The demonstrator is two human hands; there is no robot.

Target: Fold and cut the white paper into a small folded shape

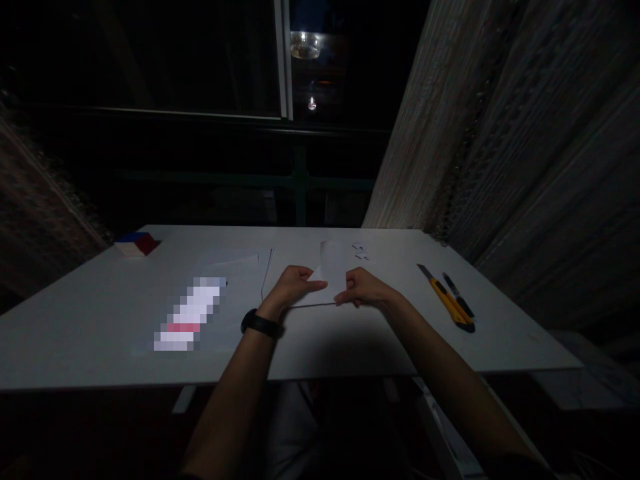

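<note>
Both of my hands are on a folded sheet of white paper [334, 263] near the middle of the table. My left hand [294, 285] grips its left side, thumb lying on top and pointing right; a dark band circles that wrist. With thumb and fingers closed, my right hand [364, 288] pinches the paper's lower right corner. An upright-looking flap of the paper stretches away from me between the hands. Just beyond my right hand lie two small white pieces with dark marks [361, 252], too small to make out.
On the white table [390, 340], a yellow utility knife [450, 303] with its blade showing lies at right beside a dark pen [457, 293]. More white paper [235, 267] and a blurred-out bright phone-like shape [190, 317] lie at left. A cube puzzle [136, 244] sits far left.
</note>
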